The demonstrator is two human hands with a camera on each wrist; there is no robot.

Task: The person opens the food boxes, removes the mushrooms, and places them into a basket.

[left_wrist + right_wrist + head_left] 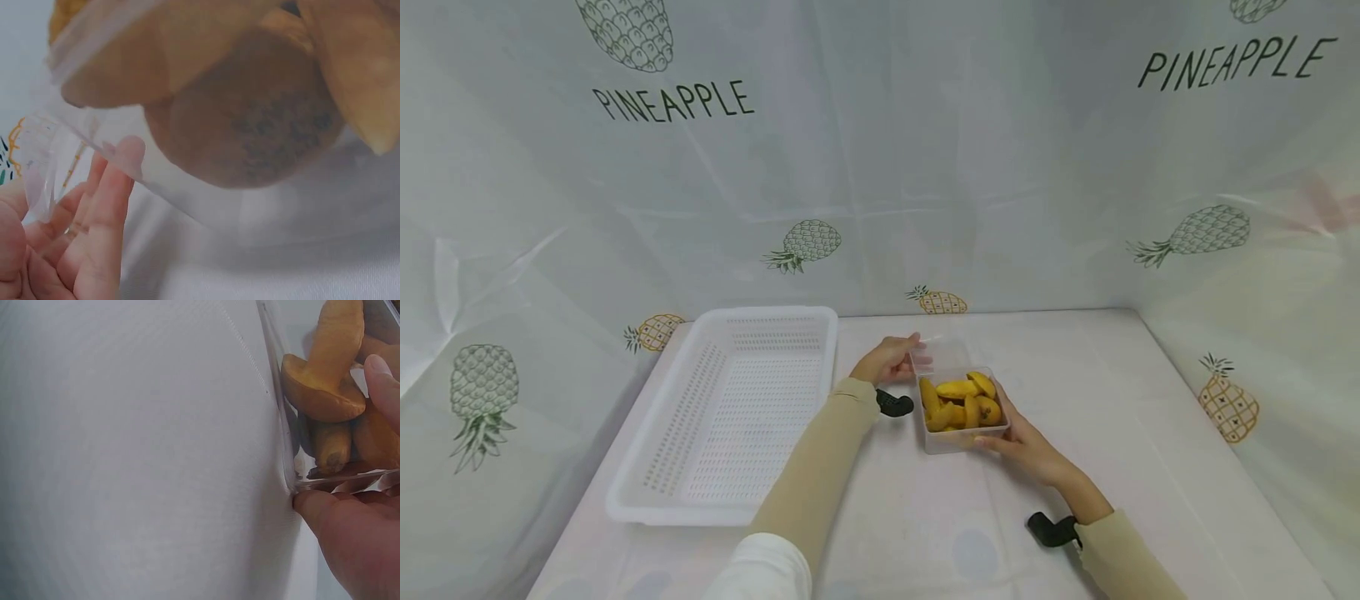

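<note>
The step looks like working the clear lid [951, 354], which the left hand [886, 360] pinches while the right hand [1026, 450] grips the clear box [946, 444] of mushrooms [957, 389] (toward the far edge of the worktop [1067, 375]), the next move likely calling for a steady box.

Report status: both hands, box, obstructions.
Left hand holds open lid. Right hand grips clear box. Mushrooms inside. Nothing visibly in the way.
</note>
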